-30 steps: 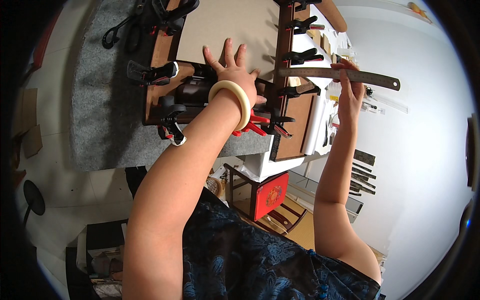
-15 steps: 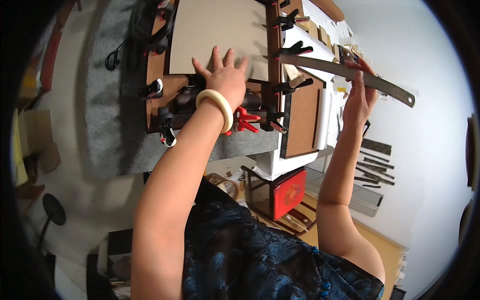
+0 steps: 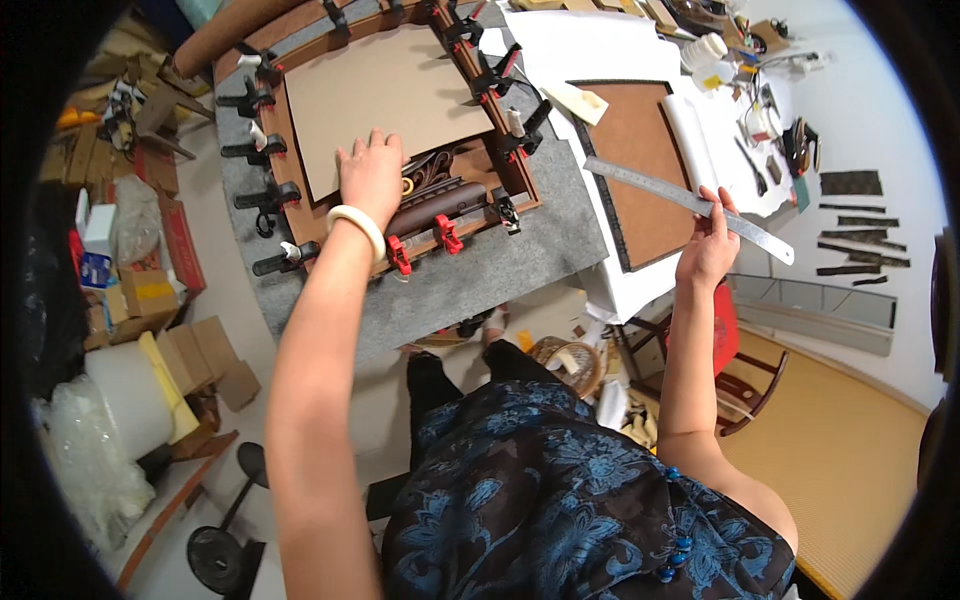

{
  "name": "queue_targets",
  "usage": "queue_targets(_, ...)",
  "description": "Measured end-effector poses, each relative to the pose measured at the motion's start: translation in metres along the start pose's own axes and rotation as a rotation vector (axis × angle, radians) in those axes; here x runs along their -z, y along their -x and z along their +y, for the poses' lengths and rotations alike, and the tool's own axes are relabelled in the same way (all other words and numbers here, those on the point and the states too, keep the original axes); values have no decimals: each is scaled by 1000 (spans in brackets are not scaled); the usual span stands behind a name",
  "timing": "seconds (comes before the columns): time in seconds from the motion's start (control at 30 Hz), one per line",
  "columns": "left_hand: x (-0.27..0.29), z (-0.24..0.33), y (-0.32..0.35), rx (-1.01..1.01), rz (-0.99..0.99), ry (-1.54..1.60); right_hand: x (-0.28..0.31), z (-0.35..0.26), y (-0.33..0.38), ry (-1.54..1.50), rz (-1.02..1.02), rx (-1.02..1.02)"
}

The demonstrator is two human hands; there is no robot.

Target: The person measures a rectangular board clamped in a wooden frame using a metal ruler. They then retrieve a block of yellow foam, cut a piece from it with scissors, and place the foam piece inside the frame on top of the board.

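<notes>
The grey felt-covered work surface (image 3: 520, 262) carries the biggest piece, a brown wooden frame (image 3: 290, 205) ringed with black and red spring clamps (image 3: 262, 150), and inside it lies a tan rectangular cardboard sheet (image 3: 390, 95). At about three o'clock from the frame sits a second brown board with a dark border (image 3: 640, 185) on white paper. Across that board's lower right corner runs a long silver metal ruler (image 3: 690, 205), pointing from ten o'clock toward four o'clock.

The work in hand looks like measuring or marking the panel, and to do it well the sheet should stay pinned flat while the ruler comes across. I judge that firm, even palm pressure near the sheet's lower edge matters most, since the clamps only grip the frame's border. The ruler is best carried level and set down square to an edge, clear of the clamp handles, which could tip it.

The left hand (image 3: 372, 178) lies palm down, fingers spread open and flat on the bottom edge of the cardboard sheet at about six o'clock of it, gripping nothing; a cream bangle (image 3: 357, 225) circles the wrist. The arm is stretched nearly straight. The right hand (image 3: 708, 245) is closed in a pinch on the ruler around its middle, fingers over the top face, elbow bent, forearm rising steeply.
</notes>
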State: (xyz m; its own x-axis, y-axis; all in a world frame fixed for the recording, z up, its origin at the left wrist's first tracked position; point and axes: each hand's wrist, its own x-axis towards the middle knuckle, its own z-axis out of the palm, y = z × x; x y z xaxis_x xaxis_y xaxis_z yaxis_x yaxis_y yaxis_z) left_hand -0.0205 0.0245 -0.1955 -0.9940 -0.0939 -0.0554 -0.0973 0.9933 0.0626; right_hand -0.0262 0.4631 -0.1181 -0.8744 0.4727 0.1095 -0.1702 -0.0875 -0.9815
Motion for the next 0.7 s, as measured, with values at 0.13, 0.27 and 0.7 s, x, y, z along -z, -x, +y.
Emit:
queue_targets(0.13, 25, -16, -5, -386, 152, -322, 44, 25, 14, 9, 19, -87)
queue_targets(0.27, 51, -36, -5, -647, 267, -489, 67, 45, 27, -11, 51, -216)
queue_targets(0.7, 175, -58, 35, -203, 603, -134, 87, 77, 47, -51, 70, -392)
